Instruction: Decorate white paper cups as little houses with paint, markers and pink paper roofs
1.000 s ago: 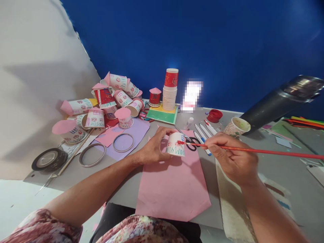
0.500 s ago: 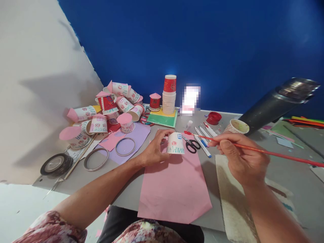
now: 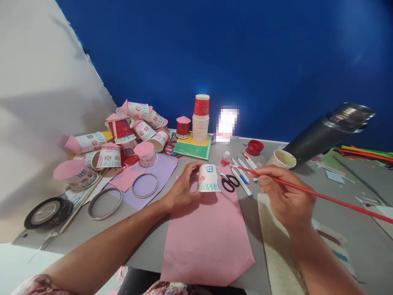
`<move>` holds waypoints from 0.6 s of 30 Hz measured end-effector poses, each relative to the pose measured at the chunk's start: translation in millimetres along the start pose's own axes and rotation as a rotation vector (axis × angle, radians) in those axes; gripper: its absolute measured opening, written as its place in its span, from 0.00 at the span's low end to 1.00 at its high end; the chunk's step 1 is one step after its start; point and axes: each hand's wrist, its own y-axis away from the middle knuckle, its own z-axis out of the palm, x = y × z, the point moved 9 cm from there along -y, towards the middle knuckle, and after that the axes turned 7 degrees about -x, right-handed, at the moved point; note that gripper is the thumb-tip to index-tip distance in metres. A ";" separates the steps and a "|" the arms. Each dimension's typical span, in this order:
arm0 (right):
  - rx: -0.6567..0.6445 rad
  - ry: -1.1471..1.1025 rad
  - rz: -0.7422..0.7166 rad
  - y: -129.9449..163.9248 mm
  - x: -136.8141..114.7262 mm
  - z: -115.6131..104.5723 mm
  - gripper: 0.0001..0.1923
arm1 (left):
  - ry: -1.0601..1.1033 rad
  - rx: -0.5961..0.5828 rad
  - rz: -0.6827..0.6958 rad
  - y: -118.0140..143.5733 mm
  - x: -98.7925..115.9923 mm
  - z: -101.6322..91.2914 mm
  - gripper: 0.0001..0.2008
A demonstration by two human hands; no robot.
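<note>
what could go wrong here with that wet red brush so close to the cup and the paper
The brush in the right hand has a red-loaded tip hovering over the scissors and markers; a drip might stain them or the pink paper. The left hand holds the inverted cup only by its side, so a hard stroke may tip it or smear the drawn window and grass.

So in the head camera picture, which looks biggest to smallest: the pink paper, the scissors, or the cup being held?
1. Pink paper, biggest by far.
2. Paper cup in the left hand.
3. Scissors, though they lie slightly farther back, so cup versus scissors is unsure.
</note>
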 end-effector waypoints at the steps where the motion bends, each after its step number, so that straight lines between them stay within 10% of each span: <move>1: -0.013 -0.014 -0.002 -0.6 0.0 1.0 0.06 | 0.001 0.007 0.005 0.2 0.6 0.6 0.35; 18: -0.096 -0.293 0.189 5.1 22.8 13.3 0.08 | -0.453 -0.059 0.170 4.1 14.5 0.3 0.46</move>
